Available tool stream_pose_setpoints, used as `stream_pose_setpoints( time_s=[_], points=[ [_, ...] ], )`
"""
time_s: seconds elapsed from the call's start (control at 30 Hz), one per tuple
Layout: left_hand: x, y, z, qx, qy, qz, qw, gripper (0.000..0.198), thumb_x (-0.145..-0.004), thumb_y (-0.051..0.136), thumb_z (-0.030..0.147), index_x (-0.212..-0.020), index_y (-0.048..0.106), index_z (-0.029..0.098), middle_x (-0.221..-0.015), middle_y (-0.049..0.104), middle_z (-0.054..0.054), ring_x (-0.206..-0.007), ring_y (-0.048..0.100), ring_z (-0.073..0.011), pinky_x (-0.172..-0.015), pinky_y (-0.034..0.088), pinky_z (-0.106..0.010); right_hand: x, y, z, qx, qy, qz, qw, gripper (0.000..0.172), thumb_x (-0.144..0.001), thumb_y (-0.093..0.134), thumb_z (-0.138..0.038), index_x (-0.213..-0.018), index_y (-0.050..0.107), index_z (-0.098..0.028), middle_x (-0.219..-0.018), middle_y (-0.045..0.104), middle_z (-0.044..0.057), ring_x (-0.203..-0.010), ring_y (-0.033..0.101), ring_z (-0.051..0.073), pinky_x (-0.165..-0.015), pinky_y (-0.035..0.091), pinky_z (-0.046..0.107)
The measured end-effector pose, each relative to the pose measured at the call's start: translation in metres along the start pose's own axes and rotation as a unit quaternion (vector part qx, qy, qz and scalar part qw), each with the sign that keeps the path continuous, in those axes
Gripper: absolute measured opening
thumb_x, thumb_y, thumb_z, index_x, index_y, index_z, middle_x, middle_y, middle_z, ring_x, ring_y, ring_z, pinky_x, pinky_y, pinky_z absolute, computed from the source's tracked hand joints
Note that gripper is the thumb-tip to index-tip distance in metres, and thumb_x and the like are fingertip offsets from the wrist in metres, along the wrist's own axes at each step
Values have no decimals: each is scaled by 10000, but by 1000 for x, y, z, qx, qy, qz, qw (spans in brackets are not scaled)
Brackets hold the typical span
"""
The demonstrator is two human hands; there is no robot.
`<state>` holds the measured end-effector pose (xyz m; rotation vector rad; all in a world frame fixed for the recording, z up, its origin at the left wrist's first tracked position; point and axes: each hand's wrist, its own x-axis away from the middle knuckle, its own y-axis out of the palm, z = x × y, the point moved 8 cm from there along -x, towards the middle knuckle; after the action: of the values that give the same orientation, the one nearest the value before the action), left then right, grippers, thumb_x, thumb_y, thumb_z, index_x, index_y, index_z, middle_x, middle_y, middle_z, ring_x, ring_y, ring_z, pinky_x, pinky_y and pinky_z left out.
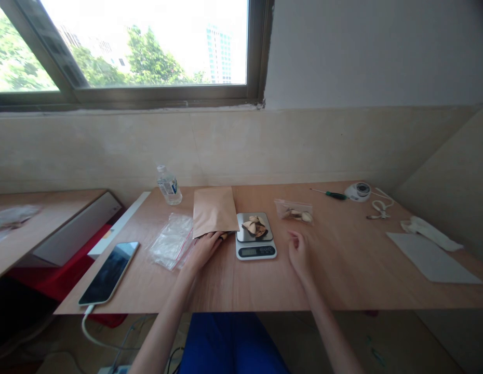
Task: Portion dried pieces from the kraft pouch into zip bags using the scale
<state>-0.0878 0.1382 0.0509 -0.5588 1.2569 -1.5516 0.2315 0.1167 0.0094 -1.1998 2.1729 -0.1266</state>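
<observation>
My left hand (205,249) is at the near edge of a brown paper bag (214,210), its fingertips hidden at the bag's mouth. To the right stands a white kitchen scale (256,251) with several pale and brown dried pieces (255,226) on its metal plate. My right hand (298,250) rests on the table right of the scale, its fingers curled together; what they hold, if anything, is too small to tell. Beyond it lies a clear zip bag (294,212) with similar pieces inside. Clear plastic bags (171,241) lie left of my left hand.
A phone (109,274) with a cable lies at the left, and a water bottle (170,186) stands behind. At the right are a screwdriver (335,196), a white dome camera (358,192), a white cloth (430,232) and a pale sheet (432,259).
</observation>
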Motion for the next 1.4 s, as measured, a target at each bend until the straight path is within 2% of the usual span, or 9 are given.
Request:
stream_pose_setpoints(
  time_s=[0.2, 0.47, 0.57, 0.67, 0.87, 1.0, 1.1, 1.23, 1.4],
  points=[
    [11, -2, 2, 65, 0, 32, 997, 342, -904, 360, 228, -1213, 503, 263, -1203, 592, -24, -1099, 547, -154, -935, 415, -274, 0, 1, 4, -6, 7, -1, 1000, 264, -762, 402, -192, -966, 567, -162, -941, 566, 103, -811, 512, 210, -729, 440, 367],
    [15, -6, -1, 155, -41, 58, 985, 342, -906, 380, 277, -1221, 506, 235, -1189, 621, -38, -1092, 570, -182, -955, 426, -334, 0, 2, 5, -7, 11, -4, 1000, 265, -770, 399, -204, -971, 565, -159, -961, 565, 107, -814, 512, 207, -724, 440, 359],
    [10, -10, 11, 203, -46, 66, 976, 339, -888, 434, 312, -1207, 523, 240, -1146, 645, -42, -1055, 594, -201, -922, 459, -351, 0, 1, 7, -10, 15, -1, 1000, 257, -768, 404, -202, -970, 559, -165, -949, 569, 101, -797, 514, 203, -721, 443, 360],
    [1, -13, 34, 226, -8, 82, 971, 305, -876, 466, 303, -1156, 570, 237, -1152, 631, -49, -1049, 591, -204, -917, 467, -357, 0, 0, 7, -14, 20, 9, 1000, 255, -769, 406, -211, -978, 546, -166, -927, 567, 95, -771, 515, 198, -710, 449, 361],
    [-18, 3, 60, 179, 8, 111, 978, 290, -875, 464, 237, -1128, 603, 221, -994, 605, -64, -906, 612, -179, -803, 506, -312, 0, -2, 3, -17, 24, 20, 999, 247, -790, 404, -241, -991, 532, -177, -893, 562, 85, -746, 517, 192, -669, 457, 341],
    [-27, 18, 71, 135, 28, 95, 986, 305, -887, 440, 207, -1158, 580, 216, -1064, 576, -83, -987, 573, -185, -840, 485, -320, 0, -3, 3, -20, 29, 25, 999, 246, -787, 408, -251, -985, 531, -175, -911, 566, 93, -742, 518, 192, -679, 460, 347],
    [-26, 20, 78, 82, 37, 92, 992, 325, -887, 450, 223, -1195, 551, 248, -1161, 560, -92, -1070, 516, -227, -883, 449, -382, 0, -2, 6, -20, 39, 21, 999, 256, -777, 408, -241, -991, 528, -170, -905, 566, 90, -734, 517, 191, -695, 459, 355],
    [-16, 12, 75, 35, -2, 119, 992, 374, -893, 433, 273, -1264, 485, 274, -1221, 528, -99, -1074, 489, -256, -898, 410, -433, 1, -1, 8, -29, 43, 21, 998, 257, -779, 405, -242, -995, 523, -168, -913, 562, 93, -755, 523, 196, -706, 458, 357],
    [13, -6, 42, 73, -128, 236, 961, 293, -897, 324, 165, -1086, 547, 189, -1021, 562, -98, -964, 527, -227, -875, 428, -394, 1, -2, 6, -29, 37, 23, 999, 255, -775, 403, -235, -990, 524, -169, -912, 562, 94, -757, 521, 196, -699, 458, 356]
  ],
)
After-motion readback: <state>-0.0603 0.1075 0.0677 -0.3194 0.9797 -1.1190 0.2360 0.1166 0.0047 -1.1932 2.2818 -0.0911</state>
